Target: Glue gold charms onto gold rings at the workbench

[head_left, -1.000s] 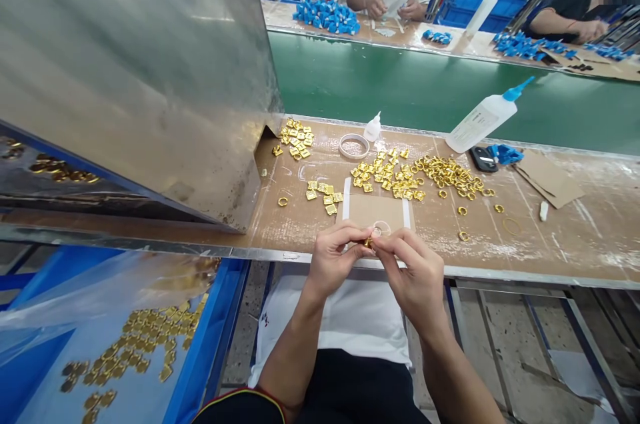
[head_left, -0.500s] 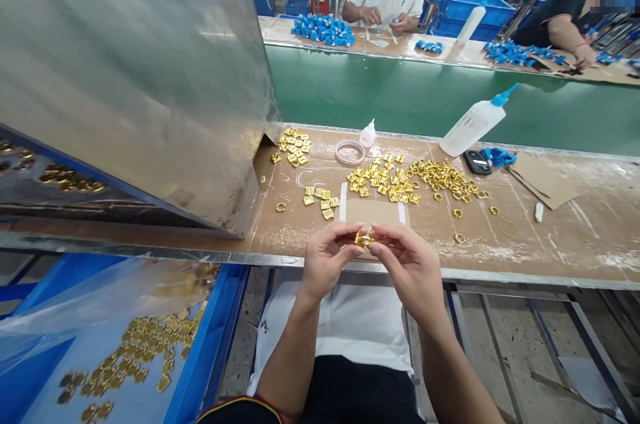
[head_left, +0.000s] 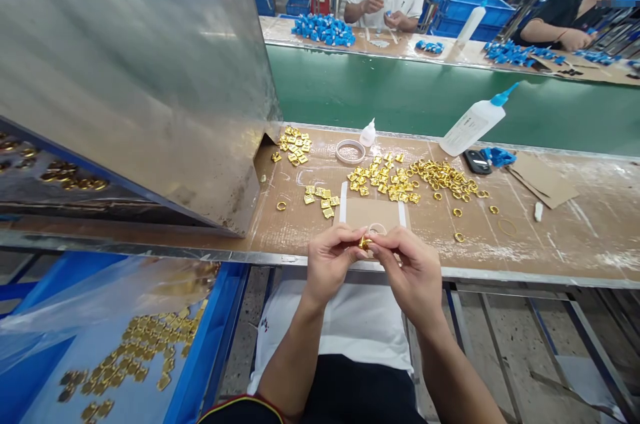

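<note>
My left hand [head_left: 330,259] and my right hand [head_left: 413,267] meet over the bench's front edge, fingertips pinched on a small shiny gold ring piece [head_left: 365,243]. The fingers hide much of it, so its exact shape is partly lost. Just beyond lies a cardboard pad [head_left: 370,209] with white tape strips on its sides. Behind the pad are gold square pieces [head_left: 383,177] and, further right, a heap of plain gold rings [head_left: 445,177]. A smaller group of gold squares [head_left: 323,199] lies left of the pad.
A large metal housing [head_left: 150,64] blocks the left. A tape roll [head_left: 351,152], a small white bottle [head_left: 368,134] and a tilted blue-tipped bottle [head_left: 473,127] stand along the back. Past the green belt [head_left: 360,84], two people handle blue pieces. A blue crate [head_left: 200,344] sits lower left.
Both hands have drawn slightly closer around the gold piece, which has turned and is more covered by fingers. Across the belt, the co-workers' hands have shifted.
</note>
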Available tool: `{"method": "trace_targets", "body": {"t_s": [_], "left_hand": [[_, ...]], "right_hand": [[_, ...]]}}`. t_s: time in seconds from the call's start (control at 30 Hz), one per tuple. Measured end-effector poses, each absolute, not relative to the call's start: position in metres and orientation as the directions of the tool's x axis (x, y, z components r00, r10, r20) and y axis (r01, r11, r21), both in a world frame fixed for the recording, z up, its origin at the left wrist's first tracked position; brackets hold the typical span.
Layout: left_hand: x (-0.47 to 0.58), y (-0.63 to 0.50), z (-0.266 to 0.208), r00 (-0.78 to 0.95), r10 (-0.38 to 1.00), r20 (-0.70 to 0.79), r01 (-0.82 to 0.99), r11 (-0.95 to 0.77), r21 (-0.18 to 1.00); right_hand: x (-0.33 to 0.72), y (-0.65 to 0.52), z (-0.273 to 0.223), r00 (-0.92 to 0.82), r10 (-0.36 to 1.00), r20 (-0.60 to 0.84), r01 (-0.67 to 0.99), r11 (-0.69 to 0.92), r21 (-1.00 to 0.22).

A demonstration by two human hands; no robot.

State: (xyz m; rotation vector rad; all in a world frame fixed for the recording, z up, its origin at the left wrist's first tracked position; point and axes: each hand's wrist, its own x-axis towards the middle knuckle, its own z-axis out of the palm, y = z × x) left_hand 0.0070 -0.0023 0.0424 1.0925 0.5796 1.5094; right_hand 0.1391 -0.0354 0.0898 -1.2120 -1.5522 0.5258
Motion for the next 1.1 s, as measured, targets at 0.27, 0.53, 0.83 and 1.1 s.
{"method": "trace_targets", "body": {"t_s": [0.27, 0.53, 0.83, 1.1], "left_hand": [[0.012, -0.005, 0.043, 0.048, 0.959, 0.279, -0.526, -0.213, 0.823], [0.015, -0.004, 0.036, 0.031, 0.969, 0.245, -0.525, -0.193, 0.829], [0.016, 0.000, 0.043, 0.152, 0.978, -0.144, -0.675, 0.209, 0.708], [0.026, -0.008, 0.056, 0.376, 0.900, -0.219, -0.716, 0.432, 0.548]], "right_hand": [[0.130, -0.043, 0.082, 0.103, 0.796, 0.597, 0.545, 0.457, -0.703], [0.123, -0.041, 0.077, 0.139, 0.761, 0.634, 0.572, 0.461, -0.679], [0.140, -0.030, 0.075, 0.117, 0.834, 0.539, 0.503, 0.418, -0.756], [0.149, -0.029, 0.068, 0.019, 0.812, 0.583, 0.536, 0.484, -0.692]]}}
